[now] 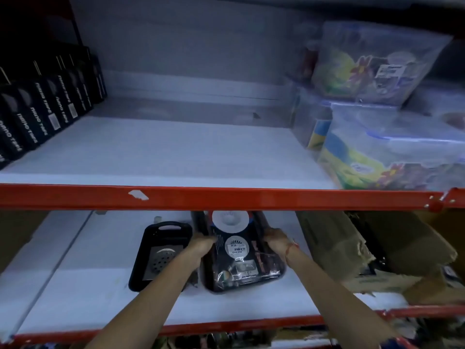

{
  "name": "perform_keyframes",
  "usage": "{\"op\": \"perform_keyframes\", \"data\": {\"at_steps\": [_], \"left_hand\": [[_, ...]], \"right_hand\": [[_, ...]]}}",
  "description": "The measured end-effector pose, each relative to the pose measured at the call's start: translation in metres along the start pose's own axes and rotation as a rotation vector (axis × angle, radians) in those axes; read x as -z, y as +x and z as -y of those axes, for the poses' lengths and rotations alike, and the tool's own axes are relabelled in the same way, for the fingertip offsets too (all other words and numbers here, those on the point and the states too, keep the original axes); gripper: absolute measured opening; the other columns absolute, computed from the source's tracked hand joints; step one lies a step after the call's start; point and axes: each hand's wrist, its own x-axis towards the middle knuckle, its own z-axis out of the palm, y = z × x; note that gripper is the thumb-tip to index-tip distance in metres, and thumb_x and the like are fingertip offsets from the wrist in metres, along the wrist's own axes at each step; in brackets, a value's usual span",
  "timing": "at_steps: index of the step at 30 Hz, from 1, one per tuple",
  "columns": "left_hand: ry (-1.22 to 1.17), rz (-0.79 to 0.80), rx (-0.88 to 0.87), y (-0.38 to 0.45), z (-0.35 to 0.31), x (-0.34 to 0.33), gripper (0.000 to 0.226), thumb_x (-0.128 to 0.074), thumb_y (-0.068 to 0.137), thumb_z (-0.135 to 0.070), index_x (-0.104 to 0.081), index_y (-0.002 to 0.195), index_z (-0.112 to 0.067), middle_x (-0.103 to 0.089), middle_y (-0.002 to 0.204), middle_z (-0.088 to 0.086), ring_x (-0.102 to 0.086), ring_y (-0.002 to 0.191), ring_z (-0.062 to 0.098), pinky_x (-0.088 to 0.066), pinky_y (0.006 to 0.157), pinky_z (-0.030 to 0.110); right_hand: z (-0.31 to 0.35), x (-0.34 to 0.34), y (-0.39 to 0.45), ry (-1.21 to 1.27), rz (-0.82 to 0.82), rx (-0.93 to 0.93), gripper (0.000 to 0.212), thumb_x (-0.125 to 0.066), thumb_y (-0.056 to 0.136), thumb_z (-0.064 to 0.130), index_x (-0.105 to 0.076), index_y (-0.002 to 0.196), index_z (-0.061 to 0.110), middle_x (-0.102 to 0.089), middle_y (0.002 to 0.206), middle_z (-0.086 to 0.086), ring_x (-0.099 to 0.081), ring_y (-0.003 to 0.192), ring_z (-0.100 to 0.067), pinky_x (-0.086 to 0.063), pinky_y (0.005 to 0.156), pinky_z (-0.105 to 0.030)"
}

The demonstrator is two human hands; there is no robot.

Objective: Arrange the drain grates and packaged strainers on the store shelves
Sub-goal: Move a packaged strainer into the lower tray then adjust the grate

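Observation:
On the lower white shelf [100, 298] sits a black tray [276, 270] filled with packaged strainers [236, 245] in dark card with round white labels. My left hand [201, 244] grips the packs at their left side and my right hand [275, 241], with a red thread at the wrist, grips the right side. To the left stands a second black tray [141, 273] holding a square metal drain grate [162, 259] with a round perforated centre. The red shelf beam hides the trays' far ends.
A red beam [226, 197] fronts the upper white shelf [163, 152]. Black tape boxes [42, 114] line its left side, clear plastic containers [392, 144] stack on its right. Torn cardboard boxes [364, 250] crowd the lower shelf's right end.

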Motion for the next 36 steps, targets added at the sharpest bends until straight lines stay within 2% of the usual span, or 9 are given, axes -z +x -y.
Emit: {"op": "perform_keyframes", "data": {"at_steps": [8,12,18,21,23,25,27,33,36], "left_hand": [[-0.181,0.072,0.184,0.02,0.002,-0.021,0.067,-0.033,0.095,-0.056,-0.041,0.141,-0.009,-0.049,0.143,0.016,-0.048,0.129,0.035,-0.04,0.109,0.043],[-0.197,0.014,0.214,0.023,0.005,-0.022,0.067,-0.029,0.095,-0.058,-0.041,0.141,-0.011,-0.05,0.141,0.017,-0.051,0.126,0.035,-0.042,0.108,0.046],[-0.264,0.085,0.202,0.014,0.017,-0.021,0.055,-0.034,0.099,-0.047,-0.048,0.13,-0.004,-0.069,0.111,0.016,-0.071,0.078,0.031,-0.051,0.098,0.048],[-0.169,0.048,0.168,0.008,0.017,-0.017,0.056,-0.038,0.099,-0.044,-0.042,0.138,-0.004,-0.058,0.135,0.018,-0.061,0.115,0.034,-0.038,0.112,0.046],[-0.118,0.041,0.135,0.0,0.021,-0.012,0.05,-0.041,0.099,-0.038,-0.047,0.135,-0.003,-0.071,0.114,0.013,-0.063,0.11,0.028,-0.036,0.114,0.042],[-0.095,0.067,0.113,-0.001,0.025,-0.011,0.04,-0.044,0.099,-0.028,-0.054,0.128,-0.002,-0.073,0.087,0.001,-0.064,0.093,0.019,-0.041,0.106,0.033],[-0.077,0.074,0.071,-0.01,0.027,-0.006,0.036,-0.047,0.099,-0.021,-0.056,0.126,0.0,-0.066,0.099,0.001,-0.059,0.095,0.018,-0.04,0.093,0.026],[-0.102,-0.069,-0.01,-0.029,0.028,0.022,0.028,-0.046,0.097,-0.016,-0.055,0.071,-0.014,-0.055,0.077,0.003,-0.054,0.074,0.02,-0.043,0.074,0.03],[-0.158,-0.181,-0.002,-0.033,0.028,0.052,0.027,-0.044,0.097,-0.019,-0.057,0.073,-0.014,-0.06,0.081,0.006,-0.056,0.087,0.024,-0.045,0.081,0.033]], "right_hand": [[-0.001,-0.022,0.025,0.17,0.122,-0.084,0.041,-0.041,0.097,0.029,-0.056,0.123,0.002,-0.062,0.124,-0.022,-0.056,0.118,-0.037,-0.043,0.105,-0.049],[0.006,-0.015,0.026,0.156,0.12,-0.087,0.042,-0.04,0.093,0.027,-0.051,0.127,0.003,-0.064,0.11,-0.022,-0.054,0.091,-0.021,-0.044,0.081,-0.033],[-0.006,-0.015,0.012,0.151,0.12,-0.16,0.016,-0.041,0.094,0.015,-0.052,0.105,0.01,-0.043,0.069,-0.01,-0.036,0.056,-0.017,-0.032,0.054,-0.031],[-0.009,-0.016,0.004,0.058,0.044,-0.09,0.016,-0.044,0.094,0.019,-0.046,0.078,0.017,-0.041,0.071,-0.013,-0.035,0.061,-0.019,-0.028,0.062,-0.032],[-0.009,-0.015,-0.005,0.018,-0.019,-0.011,0.028,-0.047,0.093,0.02,-0.055,0.066,0.019,-0.052,0.07,-0.006,-0.048,0.069,-0.021,-0.038,0.067,-0.03],[-0.01,-0.015,-0.009,-0.022,-0.011,0.038,0.021,-0.05,0.093,0.021,-0.07,0.097,0.018,-0.062,0.099,-0.004,-0.059,0.097,-0.023,-0.043,0.085,-0.027],[-0.01,-0.016,-0.021,-0.097,-0.039,0.086,0.035,-0.051,0.093,0.022,-0.061,0.126,0.017,-0.06,0.127,-0.007,-0.057,0.117,-0.026,-0.041,0.092,-0.022],[0.016,-0.035,-0.055,-0.066,-0.233,0.228,0.035,-0.051,0.089,0.012,-0.063,0.122,0.017,-0.071,0.109,-0.017,-0.067,0.087,-0.031,-0.052,0.076,-0.029],[0.041,-0.059,-0.064,0.08,-0.144,0.297,0.033,-0.05,0.091,0.007,-0.067,0.118,0.013,-0.071,0.111,-0.014,-0.063,0.082,-0.025,-0.046,0.074,-0.021]]}}
